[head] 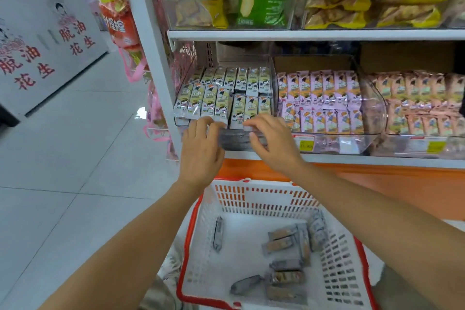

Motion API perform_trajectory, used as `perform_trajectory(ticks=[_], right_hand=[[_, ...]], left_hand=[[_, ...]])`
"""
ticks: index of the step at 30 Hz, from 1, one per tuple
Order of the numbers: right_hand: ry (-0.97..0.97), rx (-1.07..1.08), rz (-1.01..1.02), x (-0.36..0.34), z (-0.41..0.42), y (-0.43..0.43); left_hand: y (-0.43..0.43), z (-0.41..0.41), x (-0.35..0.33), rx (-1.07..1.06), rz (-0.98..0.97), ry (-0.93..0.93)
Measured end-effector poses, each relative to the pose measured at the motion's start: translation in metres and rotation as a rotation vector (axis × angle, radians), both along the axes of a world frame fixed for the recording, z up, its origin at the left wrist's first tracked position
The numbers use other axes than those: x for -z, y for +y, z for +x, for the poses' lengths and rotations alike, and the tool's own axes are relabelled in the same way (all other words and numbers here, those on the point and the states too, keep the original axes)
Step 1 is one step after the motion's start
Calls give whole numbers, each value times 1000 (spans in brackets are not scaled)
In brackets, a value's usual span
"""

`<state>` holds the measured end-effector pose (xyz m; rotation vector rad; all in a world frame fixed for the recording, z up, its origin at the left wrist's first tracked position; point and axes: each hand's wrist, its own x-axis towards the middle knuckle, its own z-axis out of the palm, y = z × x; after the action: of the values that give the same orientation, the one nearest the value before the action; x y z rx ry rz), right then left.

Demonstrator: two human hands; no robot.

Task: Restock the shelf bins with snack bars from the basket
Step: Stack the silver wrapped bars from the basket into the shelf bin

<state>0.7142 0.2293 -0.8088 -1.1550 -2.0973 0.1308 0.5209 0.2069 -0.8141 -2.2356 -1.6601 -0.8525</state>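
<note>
Left hand (201,143) loose, fingertips on upright snack bars (224,98) in bin (236,139) just ahead. Right hand (273,141) beside it, curled; grip unclear. Spare bars (281,241) flat in basket (251,199) below, nearer right hand.

Glossy pale floor tiles (83,158), white cabinet (37,33) with red lettering (75,38)
</note>
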Motion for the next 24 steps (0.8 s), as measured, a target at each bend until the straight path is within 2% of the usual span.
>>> perform_trajectory(ticks=[3,6,10,13,15,19,24], right_hand=[[-35,42,-54,28,47,-33],[-101,132,-187,68,99,-63],[-208,253,-490,125,143,-96],[-323,263,-825,167,147,-115],[-369,300,-956,198,141,-121],[-354,425,-1025,246,130,-113],[-399,534,-1033,282,124,-99]], left_hand=[[-16,33,25,82,-85,-3],[-30,71,63,165,-256,-20],[-51,122,118,259,-550,14],[-62,153,158,260,-783,81],[-63,165,182,244,-889,132],[-60,172,228,243,-1047,272],[-54,161,276,204,-1152,342]])
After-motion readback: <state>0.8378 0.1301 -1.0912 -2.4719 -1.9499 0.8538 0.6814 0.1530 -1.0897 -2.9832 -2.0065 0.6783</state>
